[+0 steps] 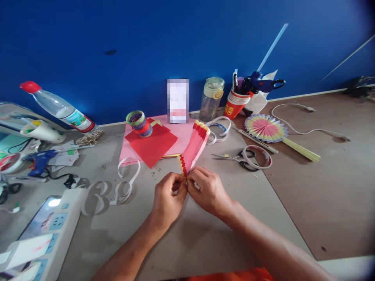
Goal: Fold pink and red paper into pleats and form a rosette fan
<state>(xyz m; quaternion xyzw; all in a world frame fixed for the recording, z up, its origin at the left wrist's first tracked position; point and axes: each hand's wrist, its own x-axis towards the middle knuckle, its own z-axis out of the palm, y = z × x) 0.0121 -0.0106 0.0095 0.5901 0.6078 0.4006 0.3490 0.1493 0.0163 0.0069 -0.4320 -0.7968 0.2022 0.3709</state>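
2 bare forearms stretch from the bottom edge and meet over the middle of a grey table [190, 238]. The left hand [168, 197] and the right hand [208, 191] face each other, knuckles up, wrists low, fingertips almost touching. Both pinch the near end of a strip of pleated paper [195, 146], pink with red and yellow edges. It reaches away from the person and spreads wider at its far end.

The work looks like gathering the folds at that near end. Doing it well probably means squeezing all pleats evenly and stacked square, so none slips out.

Just beyond, on the right, scissors [234, 158] overlap a ring of tape [258, 156]. On the left, a red sheet [152, 146] lies on a pink sheet [181, 134], with a roll of tape [140, 123] on top. Farther back are a round paper fan [266, 128], a clear bottle [211, 97] and a red cup [235, 103] full of tools, against a blue wall [131, 39].
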